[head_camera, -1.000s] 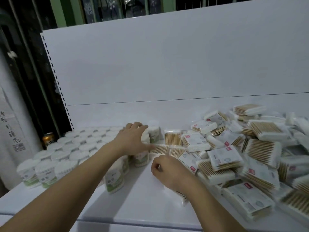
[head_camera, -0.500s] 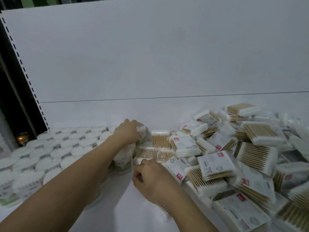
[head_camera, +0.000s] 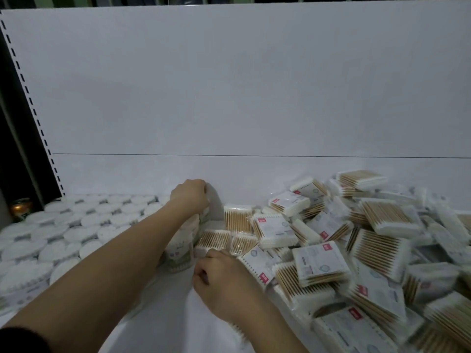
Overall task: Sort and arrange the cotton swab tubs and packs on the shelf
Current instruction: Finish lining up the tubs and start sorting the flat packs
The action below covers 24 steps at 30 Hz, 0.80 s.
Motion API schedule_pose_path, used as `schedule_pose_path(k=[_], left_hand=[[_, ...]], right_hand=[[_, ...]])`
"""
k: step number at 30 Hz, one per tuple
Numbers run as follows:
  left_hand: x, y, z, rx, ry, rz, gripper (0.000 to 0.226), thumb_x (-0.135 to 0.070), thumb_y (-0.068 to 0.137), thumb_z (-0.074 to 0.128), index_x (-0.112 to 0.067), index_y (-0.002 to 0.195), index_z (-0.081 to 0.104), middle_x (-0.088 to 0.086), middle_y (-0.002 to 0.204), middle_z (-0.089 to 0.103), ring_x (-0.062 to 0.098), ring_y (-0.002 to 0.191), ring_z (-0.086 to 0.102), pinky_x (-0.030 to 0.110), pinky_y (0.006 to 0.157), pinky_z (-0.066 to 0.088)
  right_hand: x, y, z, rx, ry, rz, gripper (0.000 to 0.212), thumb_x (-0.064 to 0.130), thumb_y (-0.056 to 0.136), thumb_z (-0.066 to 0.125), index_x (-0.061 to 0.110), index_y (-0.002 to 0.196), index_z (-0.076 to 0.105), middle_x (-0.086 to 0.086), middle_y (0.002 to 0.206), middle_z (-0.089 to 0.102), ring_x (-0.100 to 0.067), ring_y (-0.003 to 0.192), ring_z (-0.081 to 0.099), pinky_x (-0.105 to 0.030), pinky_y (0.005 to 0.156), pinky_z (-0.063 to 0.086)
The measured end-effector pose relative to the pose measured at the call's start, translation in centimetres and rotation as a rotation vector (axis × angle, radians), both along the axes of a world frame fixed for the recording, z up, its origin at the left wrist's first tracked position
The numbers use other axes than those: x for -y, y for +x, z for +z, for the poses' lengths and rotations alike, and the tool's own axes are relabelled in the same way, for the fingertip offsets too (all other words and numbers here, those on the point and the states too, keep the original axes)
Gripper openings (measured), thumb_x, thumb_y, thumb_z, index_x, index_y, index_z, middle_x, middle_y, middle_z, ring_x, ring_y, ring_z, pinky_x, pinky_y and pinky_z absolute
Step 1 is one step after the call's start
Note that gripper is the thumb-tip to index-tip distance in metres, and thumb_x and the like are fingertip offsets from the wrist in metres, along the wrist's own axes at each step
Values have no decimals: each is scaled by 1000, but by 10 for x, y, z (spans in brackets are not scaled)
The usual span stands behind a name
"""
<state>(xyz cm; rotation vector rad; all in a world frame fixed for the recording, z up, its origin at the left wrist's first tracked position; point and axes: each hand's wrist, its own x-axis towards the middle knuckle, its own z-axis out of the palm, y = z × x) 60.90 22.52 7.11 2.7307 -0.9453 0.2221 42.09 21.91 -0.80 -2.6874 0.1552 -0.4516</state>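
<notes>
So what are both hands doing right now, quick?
Left hand: fingers curled over the top of a cotton swab tub by the back wall, holding it.
Right hand: fingers curled; whether it holds a pack underneath cannot be told.

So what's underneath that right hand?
The right hand covers the near edge of a swab pack and bare white shelf. Another pack's edge peeks out under the wrist; the fingertips are hidden.
</notes>
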Motion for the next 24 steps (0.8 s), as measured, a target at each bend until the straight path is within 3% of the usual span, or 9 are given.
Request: schedule_pose_path(k=[3, 6, 10, 15, 17, 19, 22, 24], left_hand=[[-5, 5, -1, 54, 51, 65, 28, -22, 89, 55, -17, 115, 61, 4, 105, 61, 25, 102, 55, 35, 84, 44], [-7, 5, 2, 140, 150, 129, 35, -33, 90, 53, -20, 123, 57, 5, 119, 53, 28, 119, 41, 42, 96, 35], [-14, -26, 18, 133, -42, 7, 44, -37, 92, 53, -24, 134, 50, 6, 134, 48, 30, 128, 37, 47, 101, 34], [-36, -94, 29, 13, -456, -301, 28, -35, 91, 56, -27, 117, 62, -1, 120, 59, 21, 115, 50, 41, 95, 44], [-42, -114, 29, -71, -501, -365, 24, -32, 91, 57, -27, 113, 64, -6, 113, 61, 16, 103, 55, 34, 89, 46], [-43, -126, 29, -148, -519, -397, 21, -31, 90, 57, -26, 109, 65, -9, 107, 63, 13, 95, 59, 31, 86, 48], [-38, -136, 29, -247, -550, -430, 18, -32, 91, 57, -23, 102, 68, -6, 99, 68, 14, 91, 64, 35, 86, 53], [-28, -139, 27, -247, -517, -444, 19, -27, 92, 57, -20, 107, 67, -4, 102, 67, 16, 93, 63, 34, 85, 53]], right_hand=[[0, -1, 1, 8, 12, -10, 26, 24, 99, 45, 8, 101, 65, -7, 105, 56, -22, 103, 47, -37, 91, 42], [-1, -2, 4, 0, 39, -20, 24, 23, 99, 46, 8, 99, 64, -7, 103, 57, -22, 101, 49, -39, 87, 45], [-3, -7, 9, 14, 74, -18, 20, 21, 98, 47, 10, 96, 63, -7, 99, 61, -22, 91, 55, -39, 79, 50], [-9, -11, 30, 174, 255, -60, 17, 18, 95, 51, 11, 87, 64, -1, 81, 65, -15, 74, 59, -37, 70, 52], [-1, -18, 45, 193, 320, -138, 21, 17, 95, 54, 17, 75, 58, 8, 67, 59, -5, 61, 54, -25, 56, 46], [12, -31, 61, 226, 367, -202, 31, 10, 92, 56, 23, 64, 51, 9, 59, 53, -4, 55, 48, -22, 51, 39], [43, -56, 79, 254, 299, -250, 28, 11, 90, 58, 23, 65, 57, 5, 58, 56, -11, 54, 52, -26, 55, 43], [68, -74, 87, 246, 269, -332, 17, 16, 93, 57, 17, 81, 67, 2, 73, 64, -18, 67, 62, -32, 66, 51]])
